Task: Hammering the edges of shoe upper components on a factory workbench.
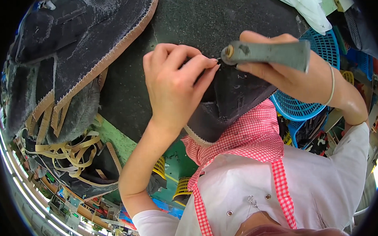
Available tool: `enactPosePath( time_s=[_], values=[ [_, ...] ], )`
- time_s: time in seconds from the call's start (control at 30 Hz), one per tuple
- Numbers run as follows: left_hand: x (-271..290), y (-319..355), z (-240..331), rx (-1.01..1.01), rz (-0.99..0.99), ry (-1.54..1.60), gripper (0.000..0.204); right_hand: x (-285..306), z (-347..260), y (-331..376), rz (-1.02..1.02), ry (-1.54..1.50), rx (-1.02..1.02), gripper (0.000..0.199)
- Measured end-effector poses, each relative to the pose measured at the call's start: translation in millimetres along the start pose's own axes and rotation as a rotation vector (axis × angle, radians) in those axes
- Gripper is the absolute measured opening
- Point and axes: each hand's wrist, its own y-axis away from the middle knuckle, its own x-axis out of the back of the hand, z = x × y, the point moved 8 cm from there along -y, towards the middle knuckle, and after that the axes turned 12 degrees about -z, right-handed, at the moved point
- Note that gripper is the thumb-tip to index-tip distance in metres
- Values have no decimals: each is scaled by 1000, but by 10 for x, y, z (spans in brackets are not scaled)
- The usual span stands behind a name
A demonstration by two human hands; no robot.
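- Nearest the camera, at 6 o'clock, a white garment (pixel 257 191) with snap buttons and a red-and-white checked apron (pixel 255 133) are filling the lower part of the view.
- Just above that, near the centre, a small dark leather piece (pixel 231 98) with a pale stitched edge is lying on the big dark work surface (pixel 192 22), its lower end hanging over the apron at about 6 o'clock of the hands.
- The left hand (pixel 173 84) is coming up from 7 o'clock and is pressing down on the dark piece, its fingertips (pixel 207 64) bunched together and pinching the piece's top edge; the grip is closed on the leather.
- The right hand (pixel 282 75) is reaching in from 3 o'clock and is clenching a grey cylindrical tool handle (pixel 268 53), which is lying level and pointing toward 9 o'clock; its round end is sitting just beside the left fingertips.
- A thin bracelet (pixel 331 85) is circling the right wrist.
- Behind the right hand, at 2 o'clock, a blue plastic basket (pixel 320 43) is standing near the surface's edge.
- Farther off, at 10 o'clock, a large dark fuzzy panel (pixel 83 35) with a tan zigzag-stitched border is lying over the surface.
- Below it, at 8 o'clock, loose tan strips (pixel 67 149) are piling up in a tangle.
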Motion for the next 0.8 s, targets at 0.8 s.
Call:
enactPosePath(
  time_s=[0.8],
  values=[
    [-23,160,131,189,102,-81,12,23,-62,-28,108,184,147,20]
  ],
)
